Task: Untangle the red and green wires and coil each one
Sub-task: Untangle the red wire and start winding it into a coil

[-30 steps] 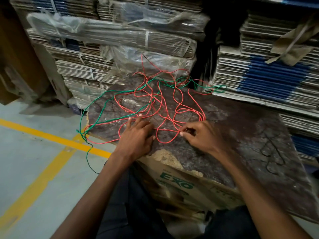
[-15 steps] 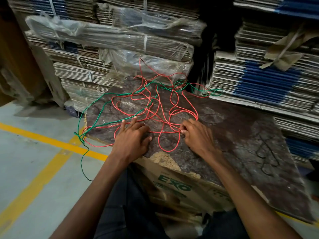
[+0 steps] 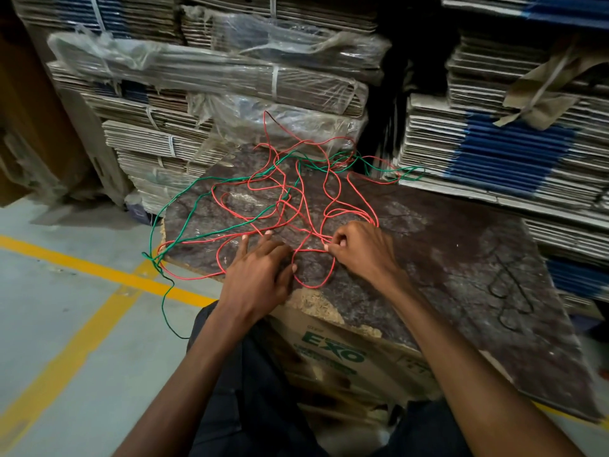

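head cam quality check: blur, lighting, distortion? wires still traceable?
Head view: dim, dark gap between the stacks; motion blur on stacks and left hand; wide-angle bending at the edges; faint sheen on the board. Red wire and green wire stay traceable; right hand fairly sharp.

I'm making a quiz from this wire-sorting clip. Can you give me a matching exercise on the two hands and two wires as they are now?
Things:
1. left hand
2. right hand
3. green wire
4. red wire

States:
A. trails off the board's left edge toward the floor
B. fingers extended, resting flat on the board
C. pinches a red strand
D. loops on the board between the hands

Pairs: 1-B, 2-C, 3-A, 4-D
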Motion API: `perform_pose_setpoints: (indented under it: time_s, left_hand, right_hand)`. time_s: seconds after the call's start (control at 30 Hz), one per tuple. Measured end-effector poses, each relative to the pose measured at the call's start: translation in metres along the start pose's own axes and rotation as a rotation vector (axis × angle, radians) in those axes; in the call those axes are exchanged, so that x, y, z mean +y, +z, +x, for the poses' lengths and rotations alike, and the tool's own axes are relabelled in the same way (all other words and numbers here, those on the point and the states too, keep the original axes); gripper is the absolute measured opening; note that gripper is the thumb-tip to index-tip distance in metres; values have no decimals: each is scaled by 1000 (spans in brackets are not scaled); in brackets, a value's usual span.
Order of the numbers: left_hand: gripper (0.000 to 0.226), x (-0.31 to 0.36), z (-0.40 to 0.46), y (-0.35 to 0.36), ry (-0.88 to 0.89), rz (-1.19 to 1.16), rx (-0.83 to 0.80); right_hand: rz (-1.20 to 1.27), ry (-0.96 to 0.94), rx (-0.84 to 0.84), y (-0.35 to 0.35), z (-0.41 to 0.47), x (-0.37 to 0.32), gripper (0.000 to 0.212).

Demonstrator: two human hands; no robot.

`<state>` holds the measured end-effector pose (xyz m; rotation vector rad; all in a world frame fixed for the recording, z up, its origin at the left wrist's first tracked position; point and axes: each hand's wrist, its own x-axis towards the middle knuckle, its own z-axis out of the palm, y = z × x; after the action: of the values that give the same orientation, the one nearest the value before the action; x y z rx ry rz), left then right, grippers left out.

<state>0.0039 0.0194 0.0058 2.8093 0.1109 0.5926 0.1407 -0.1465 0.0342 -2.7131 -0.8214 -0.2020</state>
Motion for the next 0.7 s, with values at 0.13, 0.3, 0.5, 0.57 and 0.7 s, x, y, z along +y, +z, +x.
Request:
perform_pose_setpoints:
  time_s: [0.13,0.3,0.5,0.57,0.7]
  left_hand:
    - [26,8,-6,-1,6,-15,12]
    - [28,20,-12,2,15,-18,-1]
    - [30,37,-25,3,75,-59,43]
    - [27,45,-31,2,113,-76,100]
    - [22,63,-33,-1,228,-102,233]
  right_hand:
    - [-121,-65,-22,-5,1,-5,21]
    - [-101,-52,-72,-8,-6,-2,27]
    - [-212,-103,6,-10,-18,-7,21]
    - [-198,-108,22,-11,-21,-6,21]
    - [-157,-115,4,-12,-26,-2,21]
